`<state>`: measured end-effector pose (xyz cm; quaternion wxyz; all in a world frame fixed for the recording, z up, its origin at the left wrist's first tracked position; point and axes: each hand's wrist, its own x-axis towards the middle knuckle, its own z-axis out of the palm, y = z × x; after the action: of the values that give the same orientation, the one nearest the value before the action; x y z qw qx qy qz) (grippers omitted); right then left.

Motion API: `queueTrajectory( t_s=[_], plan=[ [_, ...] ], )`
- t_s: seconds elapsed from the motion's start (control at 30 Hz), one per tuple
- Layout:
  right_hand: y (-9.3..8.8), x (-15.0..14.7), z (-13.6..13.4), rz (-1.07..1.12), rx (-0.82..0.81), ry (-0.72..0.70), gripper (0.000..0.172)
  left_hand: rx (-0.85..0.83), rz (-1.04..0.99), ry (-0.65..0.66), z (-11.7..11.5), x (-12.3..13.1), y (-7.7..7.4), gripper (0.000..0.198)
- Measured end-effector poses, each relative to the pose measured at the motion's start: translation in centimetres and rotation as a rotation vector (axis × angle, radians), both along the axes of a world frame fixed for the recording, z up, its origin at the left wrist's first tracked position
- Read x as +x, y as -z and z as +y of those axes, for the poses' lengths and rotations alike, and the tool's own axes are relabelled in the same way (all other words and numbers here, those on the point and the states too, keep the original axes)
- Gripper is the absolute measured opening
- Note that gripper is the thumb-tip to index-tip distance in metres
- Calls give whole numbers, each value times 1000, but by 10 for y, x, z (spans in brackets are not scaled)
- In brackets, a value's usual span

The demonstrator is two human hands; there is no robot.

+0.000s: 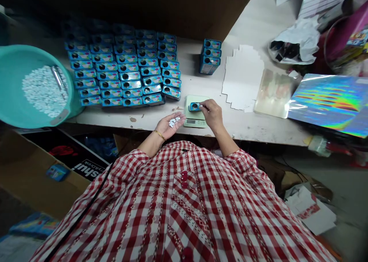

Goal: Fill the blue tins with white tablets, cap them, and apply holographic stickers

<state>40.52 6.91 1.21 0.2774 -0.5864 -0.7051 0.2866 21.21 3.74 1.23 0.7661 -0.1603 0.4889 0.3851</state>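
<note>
I'm seeing the blue tin [194,107] sitting on the digital scale [198,98], near the front edge of the table [189,79]. Right hand [212,114] is bunching its fingers at the tin's right end; can't tell if they're gripping it or a pellet. Left hand [164,127] is cupping white pellets [174,121] palm-up, fingers uncurled. Worrying: tilting that palm could spill pellets; fingers pressing the tin could skew the reading.
</note>
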Motion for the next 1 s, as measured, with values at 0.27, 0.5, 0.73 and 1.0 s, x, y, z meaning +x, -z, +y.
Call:
queueTrajectory(
  t_s=[0.27, 0.5, 0.73, 1.0],
  plan=[
    [-6, -73, -56, -69, -105, -649, 21, -55, -89, 51, -28, -12, 9, 28],
    [4, -51, -68, 23, -153, -679, 24, -171, 41, 165, -53, -36, 18, 31],
    [0, 21, -11, -370, -4, -150, 44, -160, 47, 148, -49, -44, 19, 24],
    [3, -14, 9, -445, -10, -341, 38, -145, 35, 18, -48, -59, 14, 24]
  ],
)
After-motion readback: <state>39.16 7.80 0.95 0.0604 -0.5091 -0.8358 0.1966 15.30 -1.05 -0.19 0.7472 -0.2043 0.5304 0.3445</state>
